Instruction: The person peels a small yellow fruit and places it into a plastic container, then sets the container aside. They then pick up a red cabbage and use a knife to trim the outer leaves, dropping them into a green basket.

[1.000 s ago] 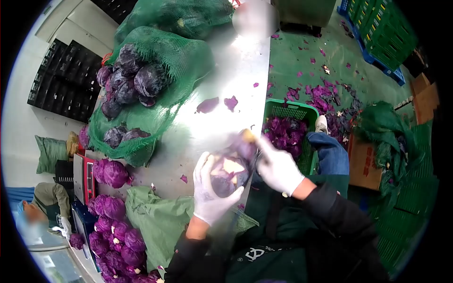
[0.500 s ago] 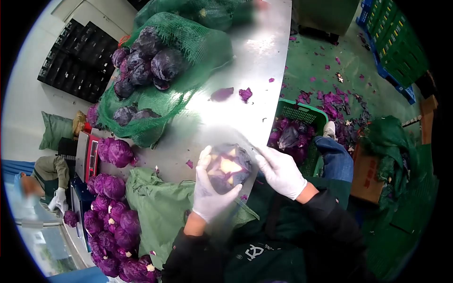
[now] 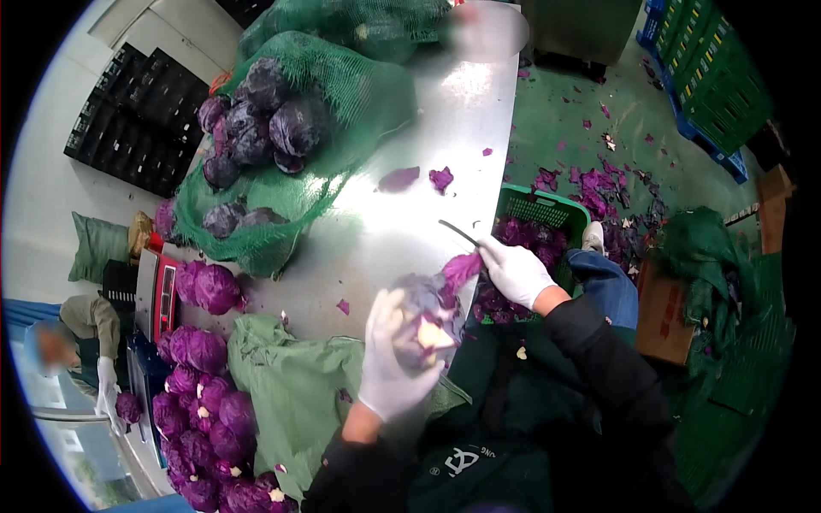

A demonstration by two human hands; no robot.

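Note:
My left hand (image 3: pixel 393 359), in a white glove, is wrapped around a red cabbage (image 3: pixel 417 299) whose pale cut stem end faces me. In my gloved right hand (image 3: pixel 517 274) is a knife (image 3: pixel 459 231), seen as a thin dark strip pointing up and left. Between that hand and the cabbage, a purple outer leaf (image 3: pixel 462 270) stands away from the head, its end at my right fingertips. Both the cabbage and my left fingers are somewhat blurred.
Green mesh sacks (image 3: pixel 359 145) of cabbages lie on the metal table (image 3: pixel 445 162). Trimmed cabbages (image 3: pixel 205 410) are piled at left beside a green sack (image 3: pixel 291 368). A green crate (image 3: pixel 547 201) holds cabbage pieces. Leaves litter the floor. Another person (image 3: pixel 81 342) stands at far left.
The cabbage has tilted in my left hand, its cut end now lower. My right hand has moved slightly right and up, and a leaf now peels away from the cabbage.

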